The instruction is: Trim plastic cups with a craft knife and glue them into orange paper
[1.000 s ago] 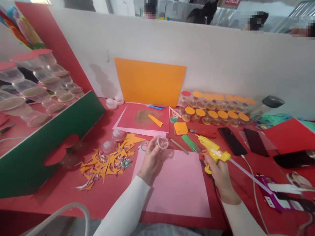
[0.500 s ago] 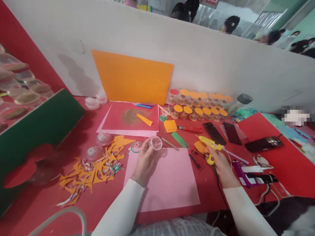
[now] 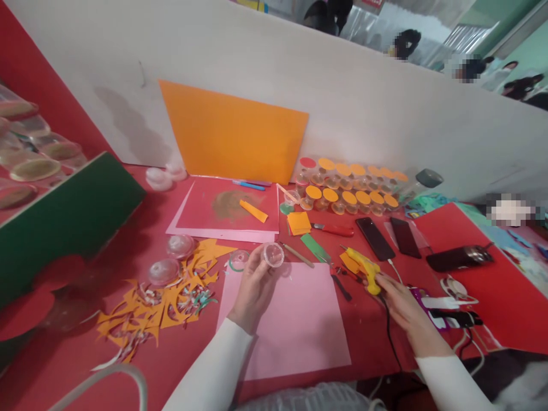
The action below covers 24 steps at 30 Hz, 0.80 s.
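My left hand (image 3: pixel 253 290) is closed around a small clear plastic cup (image 3: pixel 273 255), held just above the top edge of a pink paper sheet (image 3: pixel 299 331). My right hand (image 3: pixel 402 305) lies low over the red table to the right of the sheet. Its fingers are stretched out, and the fingertips touch the handle of a yellow glue gun (image 3: pixel 363 264). The gun lies on the table with its nozzle pointing away to the left, its black cord running back under my wrist.
An orange sheet (image 3: pixel 233 134) leans on the white partition. Rows of orange-lidded cups (image 3: pixel 351 188), two phones (image 3: pixel 375 238), a red cutter (image 3: pixel 334 229), orange paper scraps (image 3: pixel 158 297), two clear domes (image 3: pixel 180 245) and a green board (image 3: pixel 64 211) surround me. People stand beyond the partition.
The glue gun has come down from the air onto the table, and my right hand has flattened out behind it. My left hand keeps the clear cup in place.
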Each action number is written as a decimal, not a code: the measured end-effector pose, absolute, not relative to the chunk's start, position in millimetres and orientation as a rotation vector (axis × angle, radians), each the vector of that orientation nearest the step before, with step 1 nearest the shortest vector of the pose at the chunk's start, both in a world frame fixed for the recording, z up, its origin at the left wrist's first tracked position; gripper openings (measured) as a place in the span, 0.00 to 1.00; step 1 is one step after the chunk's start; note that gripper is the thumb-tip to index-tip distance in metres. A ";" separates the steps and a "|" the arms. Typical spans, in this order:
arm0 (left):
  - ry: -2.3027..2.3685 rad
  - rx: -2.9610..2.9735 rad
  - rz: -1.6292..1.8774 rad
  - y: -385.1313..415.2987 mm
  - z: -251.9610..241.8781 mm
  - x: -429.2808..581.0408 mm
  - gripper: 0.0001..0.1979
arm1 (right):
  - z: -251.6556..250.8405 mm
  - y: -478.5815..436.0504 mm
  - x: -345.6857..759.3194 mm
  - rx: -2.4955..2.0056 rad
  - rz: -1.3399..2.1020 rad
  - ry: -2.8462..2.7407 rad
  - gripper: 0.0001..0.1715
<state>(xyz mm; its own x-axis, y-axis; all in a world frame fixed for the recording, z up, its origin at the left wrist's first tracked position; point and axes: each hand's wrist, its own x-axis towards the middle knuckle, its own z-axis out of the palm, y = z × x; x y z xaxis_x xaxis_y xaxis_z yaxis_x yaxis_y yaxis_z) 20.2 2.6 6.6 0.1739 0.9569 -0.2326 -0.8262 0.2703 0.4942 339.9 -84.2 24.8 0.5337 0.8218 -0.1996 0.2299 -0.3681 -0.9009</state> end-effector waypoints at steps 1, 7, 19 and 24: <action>0.559 0.276 1.284 2.5 6.2 20.2 0.19 | 27.0 -87.8 342.5 -1.916 0.824 -0.872 0.23; 0.571 0.261 1.268 2.4 5.5 21.2 0.19 | 48.2 -78.8 343.7 -2.171 0.413 -1.400 0.22; 0.583 0.288 1.247 2.9 7.1 19.3 0.19 | 49.3 94.3 270.1 -1.740 0.371 -2.446 0.36; 0.566 0.296 1.236 3.9 8.2 19.2 0.17 | 40.4 128.3 270.5 -1.735 0.383 -2.619 0.45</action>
